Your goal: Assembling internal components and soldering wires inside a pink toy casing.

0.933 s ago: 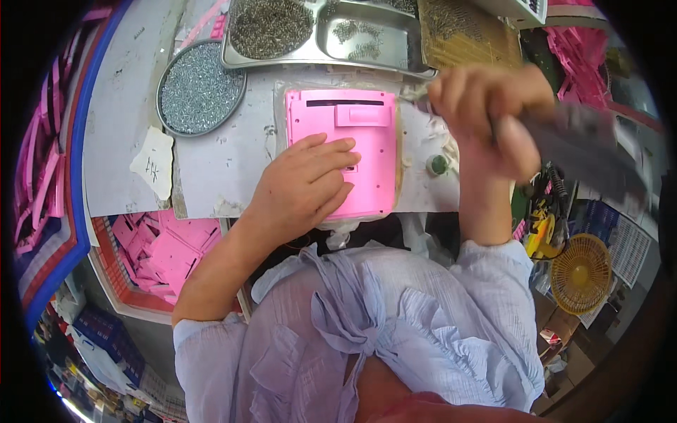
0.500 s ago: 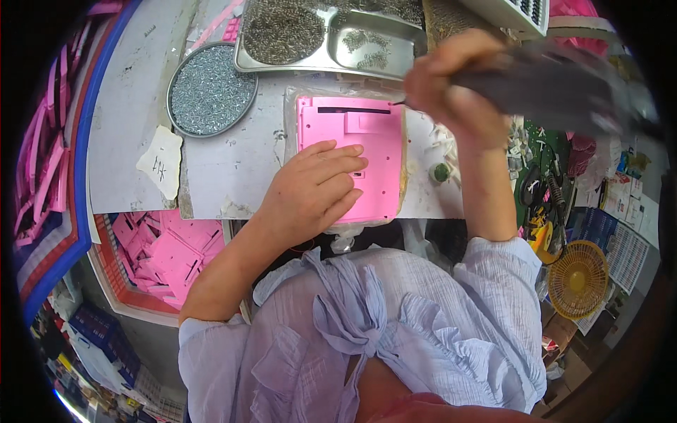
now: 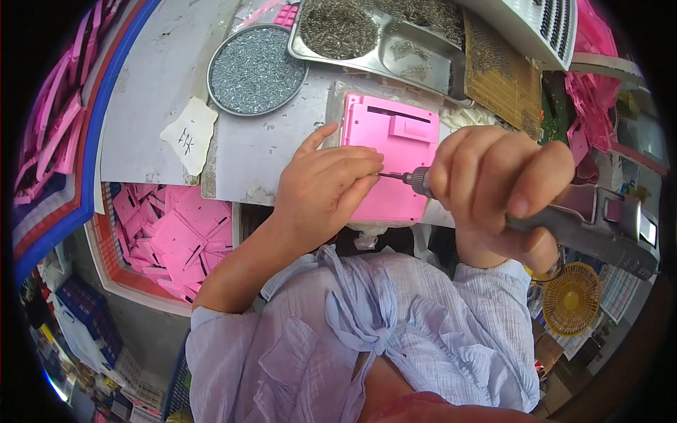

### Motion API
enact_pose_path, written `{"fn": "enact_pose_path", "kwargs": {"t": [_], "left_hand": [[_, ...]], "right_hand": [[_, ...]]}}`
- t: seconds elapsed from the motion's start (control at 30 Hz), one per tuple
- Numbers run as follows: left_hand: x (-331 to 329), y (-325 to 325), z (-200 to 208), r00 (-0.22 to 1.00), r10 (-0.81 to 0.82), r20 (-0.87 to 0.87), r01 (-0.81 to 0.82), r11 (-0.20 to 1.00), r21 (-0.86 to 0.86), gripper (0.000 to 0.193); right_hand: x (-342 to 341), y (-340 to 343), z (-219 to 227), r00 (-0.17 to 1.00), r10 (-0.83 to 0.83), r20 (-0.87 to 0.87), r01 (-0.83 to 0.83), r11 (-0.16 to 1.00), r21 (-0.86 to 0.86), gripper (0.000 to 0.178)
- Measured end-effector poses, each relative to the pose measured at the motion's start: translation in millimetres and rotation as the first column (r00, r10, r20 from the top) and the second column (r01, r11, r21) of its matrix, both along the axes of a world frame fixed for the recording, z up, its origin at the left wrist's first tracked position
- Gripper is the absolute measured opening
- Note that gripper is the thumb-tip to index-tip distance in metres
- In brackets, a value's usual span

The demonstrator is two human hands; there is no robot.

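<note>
A pink plastic casing panel [image 3: 395,190] with a long dark slot near its far edge and a raised block lies on a clear plastic bag on the bench. My right hand [image 3: 493,190] is wrapped round a dark electric screwdriver [image 3: 599,229], its bit pointing left over the panel. My left hand [image 3: 324,185] reaches over the panel's left side, thumb and forefinger brought together at the bit's tip. What they pinch, if anything, is too small to tell. The little finger is raised.
A round tray of silvery screws [image 3: 257,70] and a divided steel tray of small springs [image 3: 423,77] stand at the back. A torn white paper [image 3: 190,134] lies left. Pink parts fill a red-rimmed crate [image 3: 99,247] below left. Brown cardboard [image 3: 504,77] lies back right.
The screwdriver has swung from the panel's far right corner to its middle, now pointing left. My left hand has gone from lying flat to pinching at the bit. The view has shifted.
</note>
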State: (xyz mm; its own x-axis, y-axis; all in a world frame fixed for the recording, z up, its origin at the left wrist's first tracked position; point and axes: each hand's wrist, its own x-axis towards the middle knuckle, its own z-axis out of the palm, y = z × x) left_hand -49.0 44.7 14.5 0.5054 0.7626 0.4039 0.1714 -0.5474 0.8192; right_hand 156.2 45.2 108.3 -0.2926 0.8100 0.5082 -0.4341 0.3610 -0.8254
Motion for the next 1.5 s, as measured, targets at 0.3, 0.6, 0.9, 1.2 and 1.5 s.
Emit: {"fn": "enact_pose_path", "kwargs": {"t": [0.3,0.6,0.9,1.2,1.5], "left_hand": [[-13.4,22.6,5.6,0.986,0.076,-0.147,-0.049,0.982,0.182,0.026],[-65.2,101.5,-26.6,0.713,0.48,-0.512,-0.346,0.875,0.338,0.009],[-61.4,103.7,-34.0,0.769,0.471,-0.432,-0.364,0.878,0.31,0.019],[-65.2,111.6,-40.3,0.785,0.495,-0.372,-0.339,0.847,0.41,0.024],[-57.4,107.2,-28.0,0.889,0.44,-0.126,-0.449,0.892,-0.052,0.005]], "right_hand": [[-16.9,15.6,-6.4,0.998,-0.053,0.039,0.054,0.998,-0.03,0.024],[-12.1,70.4,-54.2,0.992,-0.114,0.054,0.116,0.993,-0.018,0.019],[-28.1,74.4,-75.4,0.973,-0.181,0.144,0.19,0.981,-0.051,0.019],[-27.7,45.9,-63.2,0.959,-0.185,0.215,0.2,0.978,-0.05,0.025],[-6.3,49.1,-46.3,0.977,-0.151,0.151,0.157,0.987,-0.031,0.03]]}}
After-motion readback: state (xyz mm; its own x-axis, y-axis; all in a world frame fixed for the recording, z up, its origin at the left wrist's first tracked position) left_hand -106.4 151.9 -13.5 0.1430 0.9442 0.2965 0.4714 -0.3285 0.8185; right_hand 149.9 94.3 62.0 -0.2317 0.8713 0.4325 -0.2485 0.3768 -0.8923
